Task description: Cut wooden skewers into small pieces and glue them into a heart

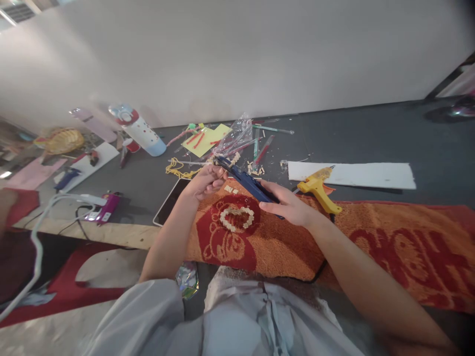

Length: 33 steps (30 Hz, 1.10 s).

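Observation:
My right hand (285,201) is closed around a long dark-blue tool (252,187), which slants up and left over an orange-and-red towel (293,242). The tool's exact kind is unclear. Close to its far tip, the fingers of my left hand (208,181) are curled in a pinch; what they hold is too small to make out. Below the tool, a heart-shaped outline of small cream pieces (233,227) lies on the towel. A few loose cream pieces (230,190) lie just above it, and more cream bits (256,170) are scattered beyond the tool.
A yellow glue gun (319,190) rests by a white board (382,174) on the right. Yellow paper (206,141), clear plastic wrap (237,136) and glittery sticks (264,150) lie ahead. Leftward are a tablet-like device (168,200), a bottle (143,133) and a purple adapter (107,207).

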Available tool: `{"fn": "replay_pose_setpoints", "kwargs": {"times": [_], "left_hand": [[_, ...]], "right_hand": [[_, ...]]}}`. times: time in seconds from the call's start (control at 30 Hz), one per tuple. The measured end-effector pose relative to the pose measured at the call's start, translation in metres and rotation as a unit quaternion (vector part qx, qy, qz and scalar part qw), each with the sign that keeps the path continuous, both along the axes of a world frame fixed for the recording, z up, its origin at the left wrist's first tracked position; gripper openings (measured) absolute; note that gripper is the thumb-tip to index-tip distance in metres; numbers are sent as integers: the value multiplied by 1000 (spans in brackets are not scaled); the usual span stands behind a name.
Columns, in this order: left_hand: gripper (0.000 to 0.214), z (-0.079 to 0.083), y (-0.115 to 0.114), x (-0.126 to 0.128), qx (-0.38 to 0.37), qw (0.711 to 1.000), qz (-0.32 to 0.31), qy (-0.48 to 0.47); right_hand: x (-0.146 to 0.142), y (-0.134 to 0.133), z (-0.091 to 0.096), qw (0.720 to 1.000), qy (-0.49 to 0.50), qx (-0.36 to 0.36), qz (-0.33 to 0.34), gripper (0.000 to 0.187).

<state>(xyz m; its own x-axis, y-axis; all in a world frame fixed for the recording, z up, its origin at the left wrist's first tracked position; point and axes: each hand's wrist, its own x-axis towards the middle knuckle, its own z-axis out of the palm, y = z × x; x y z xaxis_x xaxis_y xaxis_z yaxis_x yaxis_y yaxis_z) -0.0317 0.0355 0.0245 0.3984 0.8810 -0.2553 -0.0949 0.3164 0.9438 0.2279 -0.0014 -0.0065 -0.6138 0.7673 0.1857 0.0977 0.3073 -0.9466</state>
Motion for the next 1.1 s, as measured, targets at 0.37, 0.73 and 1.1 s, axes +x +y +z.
{"fn": "replay_pose_setpoints", "kwargs": {"times": [0.37,0.73,1.1], "left_hand": [[36,8,-2,1,10,999,23,46],[54,6,-5,6,151,973,83,153],[56,0,-4,9,188,966,71,161]], "right_hand": [[0,2,-1,999,-32,-11,-14,60],[1,2,0,998,-51,20,-30,57],[2,1,0,998,-45,25,-22,59]]}}
